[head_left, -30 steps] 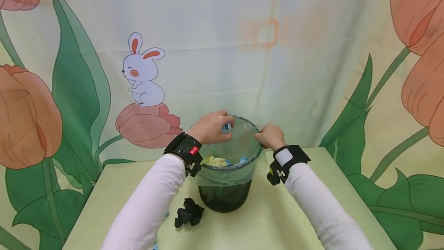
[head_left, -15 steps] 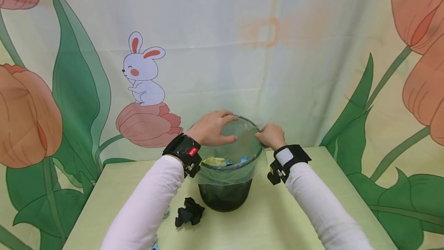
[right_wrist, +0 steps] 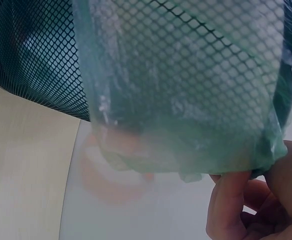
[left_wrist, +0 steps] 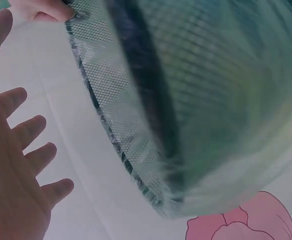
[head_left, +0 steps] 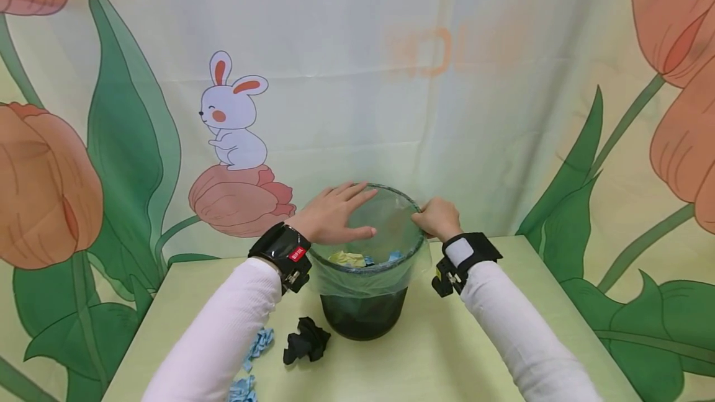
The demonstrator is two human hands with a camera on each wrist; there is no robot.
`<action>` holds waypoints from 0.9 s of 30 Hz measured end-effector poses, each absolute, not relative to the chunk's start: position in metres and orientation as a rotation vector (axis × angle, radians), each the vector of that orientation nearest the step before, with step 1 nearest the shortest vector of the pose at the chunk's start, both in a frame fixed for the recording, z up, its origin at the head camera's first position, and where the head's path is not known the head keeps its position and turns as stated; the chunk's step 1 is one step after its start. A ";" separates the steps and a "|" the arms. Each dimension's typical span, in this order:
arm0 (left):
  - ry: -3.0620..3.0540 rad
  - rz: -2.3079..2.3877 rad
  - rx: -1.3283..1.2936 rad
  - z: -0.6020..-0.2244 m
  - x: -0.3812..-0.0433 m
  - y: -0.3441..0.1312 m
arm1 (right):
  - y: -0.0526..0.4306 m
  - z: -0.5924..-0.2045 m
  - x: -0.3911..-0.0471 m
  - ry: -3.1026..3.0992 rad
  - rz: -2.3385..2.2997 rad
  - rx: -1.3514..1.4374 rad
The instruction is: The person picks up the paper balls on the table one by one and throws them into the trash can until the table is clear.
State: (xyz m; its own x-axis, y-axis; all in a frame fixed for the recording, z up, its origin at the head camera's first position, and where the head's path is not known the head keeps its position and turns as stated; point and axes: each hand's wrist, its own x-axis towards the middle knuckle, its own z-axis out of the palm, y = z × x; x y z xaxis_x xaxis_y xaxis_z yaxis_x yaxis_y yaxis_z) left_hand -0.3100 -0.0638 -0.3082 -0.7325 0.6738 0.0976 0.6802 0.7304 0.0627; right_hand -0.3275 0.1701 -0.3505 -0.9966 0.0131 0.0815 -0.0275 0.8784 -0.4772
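Observation:
A black mesh wastebasket (head_left: 363,312) stands on the table, lined with a thin green plastic bag (head_left: 357,284) folded over its rim. Crumpled yellow paper (head_left: 347,259) and bits of blue paper (head_left: 394,256) lie inside. My right hand (head_left: 439,218) pinches the rim and bag at the right side; in the right wrist view its fingers (right_wrist: 228,205) curl at the bag's edge. My left hand (head_left: 335,213) is spread above the left part of the opening, holding nothing. The left wrist view shows its fingers (left_wrist: 33,132) apart and loosely extended beside the rim.
A crumpled black paper ball (head_left: 306,340) lies on the table just left of the basket's base. Crumpled blue paper (head_left: 259,347) lies further left, partly behind the left sleeve (head_left: 223,327). A printed curtain (head_left: 335,67) hangs behind the table (head_left: 447,340).
The left hand has opened and let go of a crumpled blue paper over the basket, then drawn slightly left. More blue paper shows beside the left sleeve. The right hand stays on the rim.

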 end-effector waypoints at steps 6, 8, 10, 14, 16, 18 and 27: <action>-2.773 -0.149 -1.177 -0.312 -0.302 -0.073 | 0.170 -0.350 -0.327 -2.963 0.762 0.008; -2.743 -0.147 -1.199 -0.313 -0.298 -0.074 | 0.170 -0.350 -0.327 -2.963 0.758 0.008; -2.720 -0.148 -1.216 -0.314 -0.295 -0.075 | 0.169 -0.350 -0.327 -2.964 0.754 0.007; -2.670 -0.165 -1.262 -0.316 -0.287 -0.076 | 0.169 -0.350 -0.327 -2.967 0.752 0.005; -2.647 -0.173 -1.284 -0.316 -0.283 -0.077 | 0.169 -0.350 -0.327 -2.972 0.752 0.003; -2.627 -0.185 -1.305 -0.317 -0.279 -0.078 | 0.169 -0.350 -0.327 -2.971 0.750 0.004; -2.538 -0.140 -1.359 -0.318 -0.262 -0.086 | 0.170 -0.350 -0.327 -2.966 0.747 0.001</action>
State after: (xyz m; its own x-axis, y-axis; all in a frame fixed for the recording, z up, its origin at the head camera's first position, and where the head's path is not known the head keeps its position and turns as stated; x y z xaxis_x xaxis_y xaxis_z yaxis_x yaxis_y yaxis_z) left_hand -0.2617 -0.0859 -0.3181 -0.5297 0.8038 0.2707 0.8287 0.5585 -0.0368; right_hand -0.3273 0.1699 -0.3502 -0.9966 0.0197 0.0803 -0.0207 0.8809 -0.4729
